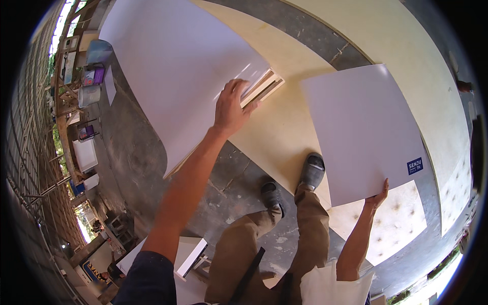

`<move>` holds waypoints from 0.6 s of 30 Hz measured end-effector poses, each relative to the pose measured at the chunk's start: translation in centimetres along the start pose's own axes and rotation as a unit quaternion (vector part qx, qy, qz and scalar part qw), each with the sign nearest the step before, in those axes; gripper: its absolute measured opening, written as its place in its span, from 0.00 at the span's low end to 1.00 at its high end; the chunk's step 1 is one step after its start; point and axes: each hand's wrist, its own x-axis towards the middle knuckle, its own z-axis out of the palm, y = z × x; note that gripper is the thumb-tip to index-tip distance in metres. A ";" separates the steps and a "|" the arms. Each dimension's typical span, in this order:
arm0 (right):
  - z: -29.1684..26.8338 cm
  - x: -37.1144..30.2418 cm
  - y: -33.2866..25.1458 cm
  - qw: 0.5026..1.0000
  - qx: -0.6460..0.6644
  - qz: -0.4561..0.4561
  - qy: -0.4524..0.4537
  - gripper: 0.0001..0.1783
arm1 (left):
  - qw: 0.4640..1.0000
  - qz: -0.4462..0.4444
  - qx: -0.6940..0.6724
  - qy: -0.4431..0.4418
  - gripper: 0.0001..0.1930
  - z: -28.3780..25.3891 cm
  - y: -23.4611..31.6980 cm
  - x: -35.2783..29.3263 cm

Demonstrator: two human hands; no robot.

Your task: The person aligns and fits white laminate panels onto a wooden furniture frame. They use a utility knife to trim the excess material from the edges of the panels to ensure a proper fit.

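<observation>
On the left lies a large white sheet [173, 61] with a glossy, curved surface. Pale wooden strips [264, 90] show at its near right end. My left hand [233, 108] is closed at that end, fingers bent over the sheet's edge and thumb beside the strips; part of the grip is hidden. On the right, a smaller white sheet [361, 127] with a blue label [415, 165] at its lower right corner is tilted up. My right hand [377, 197] grips its lower edge, with most of the fingers hidden behind it.
Pale yellowish boards [277, 122] cover part of the grey floor [137, 132]; my right foot stands on one. A spotted pale board [391, 223] lies below the smaller sheet. Bins and shelves [89, 96] line the left. Another person [116, 265] is at lower left.
</observation>
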 end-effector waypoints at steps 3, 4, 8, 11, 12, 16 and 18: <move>-6.1 4.8 2.2 0.999 -0.011 0.005 -0.037 0.25 | 0.998 0.019 -0.053 0.019 0.20 2.3 -0.7 2.3; -8.4 5.5 3.1 0.999 -0.015 0.007 -0.046 0.25 | 0.994 0.035 -0.077 0.064 0.12 3.2 -1.0 2.7; -13.0 9.2 6.6 1.000 -0.007 -0.011 0.015 0.23 | 0.990 0.038 -0.110 0.080 0.05 3.5 -1.8 3.0; -15.6 12.6 8.7 0.988 -0.065 -0.072 0.119 0.26 | 0.991 0.017 -0.109 0.075 0.05 3.9 -0.9 3.4; -14.1 12.2 10.9 0.987 -0.032 -0.042 0.154 0.26 | 0.994 0.001 -0.089 0.066 0.05 3.2 -0.9 3.3; -17.1 14.3 12.1 0.976 -0.095 -0.129 0.147 0.25 | 0.996 0.003 -0.062 0.060 0.06 4.2 0.1 4.8; -18.0 14.7 12.4 0.976 -0.092 -0.147 0.133 0.21 | 0.996 -0.006 -0.056 0.069 0.06 4.6 0.1 5.1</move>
